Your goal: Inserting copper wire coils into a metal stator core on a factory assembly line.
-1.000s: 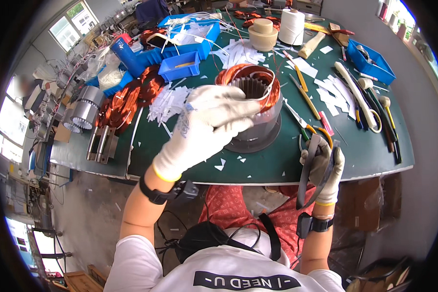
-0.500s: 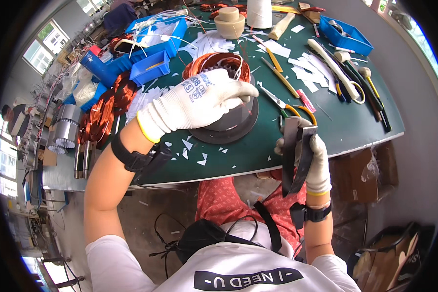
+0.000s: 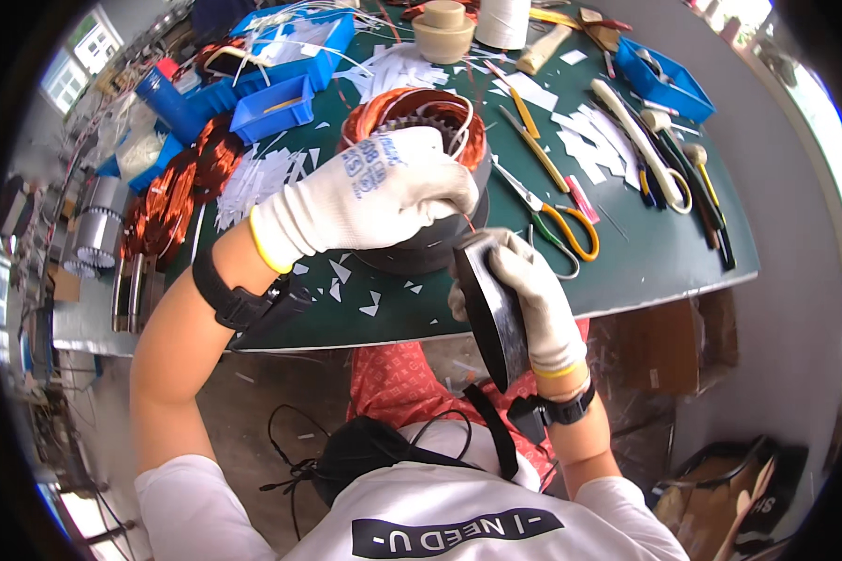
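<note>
White knitted gloves cover both of my hands. My left hand (image 3: pixel 398 192) is closed with its fingertips pinched round a thin copper wire (image 3: pixel 470 223), in front of a round core with copper windings (image 3: pixel 404 105). That core sits on a dark round turntable (image 3: pixel 393 259), partly hidden by the hand. My right hand (image 3: pixel 531 294) grips a black folded-strip tool, like large tweezers (image 3: pixel 492 313); its upper end is at the wire, and whether it pinches the wire I cannot make out.
Scissors with yellow and green handles (image 3: pixel 552 224) lie right of the turntable. Paper scraps (image 3: pixel 267 182) and copper coils (image 3: pixel 164 201) cover the left side. Blue bins (image 3: pixel 271 112) stand behind. Mallets and long-handled tools (image 3: pixel 641 140) lie at the right, near a blue tray (image 3: pixel 664 84).
My right hand has brought the black tool leftward, close to my left fingertips. The tool's two strips, apart before, now look closer together. A copper wire now shows between the hands.
</note>
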The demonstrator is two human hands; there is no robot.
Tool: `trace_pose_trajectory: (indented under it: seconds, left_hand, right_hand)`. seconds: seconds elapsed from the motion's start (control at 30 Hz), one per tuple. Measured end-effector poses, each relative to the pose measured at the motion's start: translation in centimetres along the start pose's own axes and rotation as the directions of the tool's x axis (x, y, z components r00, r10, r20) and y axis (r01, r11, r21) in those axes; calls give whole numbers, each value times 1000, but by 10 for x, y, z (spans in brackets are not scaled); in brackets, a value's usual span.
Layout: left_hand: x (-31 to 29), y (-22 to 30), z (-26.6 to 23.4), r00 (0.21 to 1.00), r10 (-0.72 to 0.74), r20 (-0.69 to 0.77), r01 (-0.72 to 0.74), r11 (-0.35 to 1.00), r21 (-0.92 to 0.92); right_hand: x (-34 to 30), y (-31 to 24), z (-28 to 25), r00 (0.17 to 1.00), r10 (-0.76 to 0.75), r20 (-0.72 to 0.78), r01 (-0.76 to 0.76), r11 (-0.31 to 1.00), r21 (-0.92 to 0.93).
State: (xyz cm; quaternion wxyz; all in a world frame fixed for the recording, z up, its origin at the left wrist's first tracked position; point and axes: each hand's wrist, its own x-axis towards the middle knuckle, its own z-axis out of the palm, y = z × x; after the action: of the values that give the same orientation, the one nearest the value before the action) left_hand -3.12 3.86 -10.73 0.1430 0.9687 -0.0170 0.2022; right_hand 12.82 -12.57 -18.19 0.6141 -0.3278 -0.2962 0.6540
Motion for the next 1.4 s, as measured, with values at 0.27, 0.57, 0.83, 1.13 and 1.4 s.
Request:
trace_pose_trajectory:
  seconds: [0.27, 0.57, 0.83, 1.13, 1.4]
  left_hand:
    - [0, -1, 1, 996, 74, -59, -74, 997, -2]
    - [1, -7, 7, 990, 111, -89, -107, 993, 49]
    - [-1, -6, 10, 986, 123, -109, -118, 992, 52]
    - [0, -8, 9, 994, 80, -73, -80, 997, 4]
    - [4, -7, 11, 989, 97, -113, -93, 995, 43]
  right_hand:
    - [-1, 2, -4, 999, 31, -29, -32, 999, -22]
    - [-8, 4, -7, 995, 35, -98, -38, 999, -27]
    - [-7, -1, 3, 996, 29, -87, -35, 997, -69]
    - [-6, -3, 6, 995, 10, -95, -20, 994, -104]
    - [-4, 2, 17, 853, -495, -164, 207, 610, -765]
